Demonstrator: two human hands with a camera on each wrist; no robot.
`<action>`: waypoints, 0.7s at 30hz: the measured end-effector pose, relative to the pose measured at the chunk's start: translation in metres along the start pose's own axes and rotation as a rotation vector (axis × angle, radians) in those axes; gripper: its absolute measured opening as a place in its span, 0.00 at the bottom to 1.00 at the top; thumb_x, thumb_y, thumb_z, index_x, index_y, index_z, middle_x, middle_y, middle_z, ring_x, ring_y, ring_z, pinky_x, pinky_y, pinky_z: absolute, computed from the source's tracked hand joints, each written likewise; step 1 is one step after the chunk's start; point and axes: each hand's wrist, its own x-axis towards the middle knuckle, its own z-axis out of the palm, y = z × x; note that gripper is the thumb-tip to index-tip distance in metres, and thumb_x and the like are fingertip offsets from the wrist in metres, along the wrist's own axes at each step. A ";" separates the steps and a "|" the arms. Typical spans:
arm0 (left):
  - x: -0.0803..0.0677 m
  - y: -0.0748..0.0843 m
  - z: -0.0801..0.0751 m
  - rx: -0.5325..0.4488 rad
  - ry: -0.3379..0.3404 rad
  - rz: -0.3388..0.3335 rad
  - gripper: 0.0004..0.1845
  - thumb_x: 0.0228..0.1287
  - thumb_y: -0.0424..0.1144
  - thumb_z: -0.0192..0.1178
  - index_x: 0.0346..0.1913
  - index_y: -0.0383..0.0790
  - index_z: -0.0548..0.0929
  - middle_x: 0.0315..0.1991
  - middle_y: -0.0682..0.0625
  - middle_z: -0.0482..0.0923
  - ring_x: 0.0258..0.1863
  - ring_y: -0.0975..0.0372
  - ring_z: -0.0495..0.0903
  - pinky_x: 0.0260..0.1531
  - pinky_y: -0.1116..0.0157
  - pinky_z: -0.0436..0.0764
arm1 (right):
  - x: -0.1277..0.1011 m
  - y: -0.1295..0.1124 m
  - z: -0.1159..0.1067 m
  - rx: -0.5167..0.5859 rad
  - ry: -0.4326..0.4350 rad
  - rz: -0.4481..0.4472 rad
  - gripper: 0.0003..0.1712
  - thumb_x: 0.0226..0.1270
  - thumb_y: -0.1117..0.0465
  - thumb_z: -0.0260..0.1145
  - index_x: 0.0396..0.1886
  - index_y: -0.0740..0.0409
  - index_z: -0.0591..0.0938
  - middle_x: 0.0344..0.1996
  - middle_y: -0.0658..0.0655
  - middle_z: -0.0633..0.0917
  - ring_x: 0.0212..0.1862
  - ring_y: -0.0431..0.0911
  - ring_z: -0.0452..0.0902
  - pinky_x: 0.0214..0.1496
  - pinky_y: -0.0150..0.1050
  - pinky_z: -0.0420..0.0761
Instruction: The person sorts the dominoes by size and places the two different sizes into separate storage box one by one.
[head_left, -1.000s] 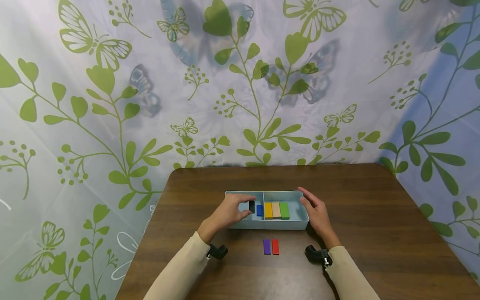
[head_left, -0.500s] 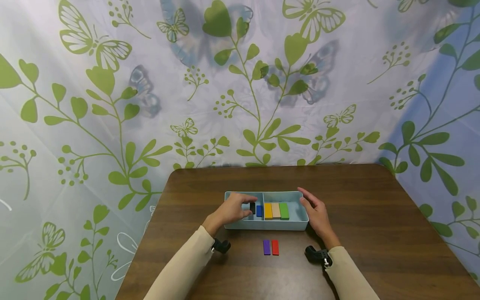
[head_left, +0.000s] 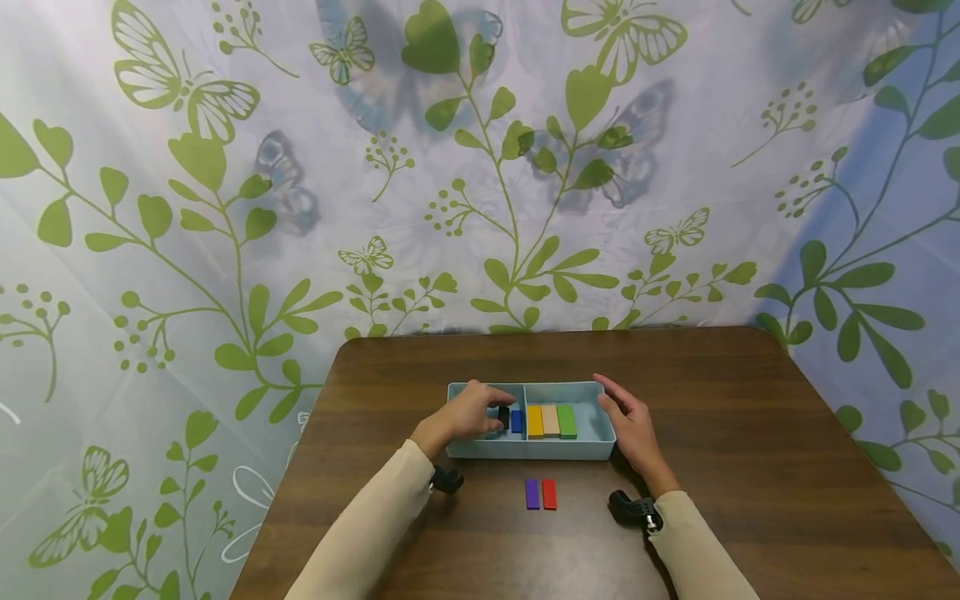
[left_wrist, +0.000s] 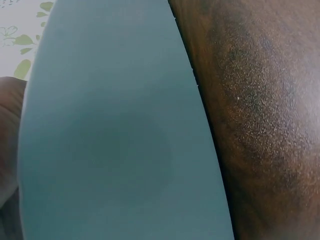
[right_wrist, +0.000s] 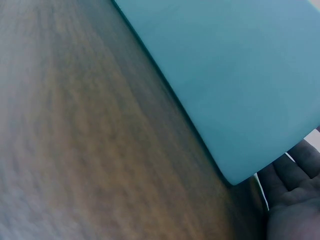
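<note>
A pale blue two-compartment tray lies across the table. My left hand reaches into its left compartment, pinching a small black block between thumb and fingers. Right beside that block lies a blue block, close to the divider. Over the tray's right end rests my right hand, fingers extended along the end wall. In the left wrist view the tray's front wall hides most of the left hand.
The right compartment holds a yellow block, a beige block and a green block side by side. A purple block and a red block lie on the wooden table before the tray.
The black block has sunk lower and come slightly closer to the blue one. My left wrist has shifted a little right and forward. My right hand stays in place.
</note>
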 end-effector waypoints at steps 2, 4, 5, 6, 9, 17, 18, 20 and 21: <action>0.002 -0.001 0.000 0.003 -0.012 0.000 0.24 0.70 0.32 0.75 0.68 0.35 0.87 0.65 0.45 0.88 0.63 0.55 0.88 0.69 0.55 0.84 | 0.000 -0.001 0.000 0.007 -0.005 -0.002 0.27 0.90 0.49 0.57 0.82 0.46 0.76 0.82 0.57 0.73 0.83 0.58 0.66 0.84 0.66 0.63; 0.004 -0.002 0.001 0.003 -0.018 0.004 0.24 0.70 0.31 0.74 0.68 0.34 0.87 0.65 0.45 0.88 0.63 0.55 0.88 0.69 0.54 0.84 | 0.000 -0.001 0.000 0.016 -0.004 0.000 0.27 0.90 0.50 0.58 0.81 0.46 0.77 0.82 0.57 0.73 0.83 0.58 0.66 0.85 0.66 0.63; 0.005 -0.003 0.002 0.004 -0.018 0.006 0.24 0.70 0.31 0.75 0.68 0.34 0.87 0.65 0.44 0.88 0.63 0.55 0.88 0.69 0.55 0.84 | 0.000 -0.001 -0.001 0.014 -0.007 -0.003 0.27 0.90 0.50 0.58 0.81 0.47 0.76 0.82 0.57 0.73 0.83 0.58 0.66 0.84 0.66 0.63; 0.006 -0.003 0.003 0.004 -0.019 0.009 0.24 0.70 0.31 0.75 0.67 0.34 0.87 0.65 0.44 0.88 0.63 0.55 0.88 0.69 0.55 0.84 | 0.000 -0.002 0.000 0.017 -0.006 -0.001 0.27 0.90 0.50 0.58 0.81 0.46 0.77 0.82 0.57 0.73 0.83 0.58 0.66 0.85 0.66 0.63; 0.008 -0.005 0.006 0.013 -0.016 0.008 0.24 0.69 0.32 0.75 0.67 0.35 0.87 0.64 0.45 0.89 0.62 0.55 0.88 0.69 0.55 0.84 | -0.001 -0.002 0.000 0.016 -0.004 0.001 0.27 0.90 0.49 0.58 0.81 0.45 0.77 0.82 0.56 0.74 0.83 0.57 0.66 0.85 0.66 0.63; 0.010 -0.007 0.011 0.052 -0.019 0.012 0.25 0.68 0.32 0.77 0.67 0.37 0.88 0.63 0.46 0.89 0.63 0.55 0.88 0.69 0.56 0.84 | -0.001 0.000 0.000 0.002 -0.002 -0.003 0.27 0.89 0.47 0.59 0.81 0.44 0.77 0.81 0.53 0.75 0.82 0.53 0.68 0.81 0.37 0.68; 0.011 -0.007 0.011 0.051 -0.019 0.011 0.25 0.68 0.33 0.77 0.67 0.37 0.88 0.63 0.46 0.90 0.63 0.56 0.88 0.69 0.56 0.84 | -0.001 0.000 0.000 0.004 -0.001 -0.007 0.27 0.89 0.47 0.59 0.81 0.44 0.77 0.81 0.54 0.75 0.82 0.53 0.68 0.78 0.30 0.67; 0.012 -0.007 0.012 0.056 -0.015 0.013 0.25 0.67 0.33 0.77 0.66 0.38 0.88 0.63 0.47 0.90 0.63 0.56 0.87 0.69 0.56 0.84 | -0.002 -0.001 0.000 0.008 -0.002 -0.016 0.27 0.89 0.48 0.59 0.81 0.44 0.77 0.81 0.54 0.75 0.82 0.53 0.69 0.71 0.20 0.65; 0.013 -0.007 0.012 0.057 -0.012 0.013 0.25 0.67 0.33 0.77 0.66 0.39 0.88 0.63 0.47 0.90 0.63 0.57 0.87 0.69 0.56 0.84 | -0.002 -0.001 0.000 0.013 -0.003 -0.020 0.27 0.89 0.48 0.59 0.81 0.45 0.77 0.81 0.54 0.75 0.82 0.54 0.69 0.69 0.18 0.64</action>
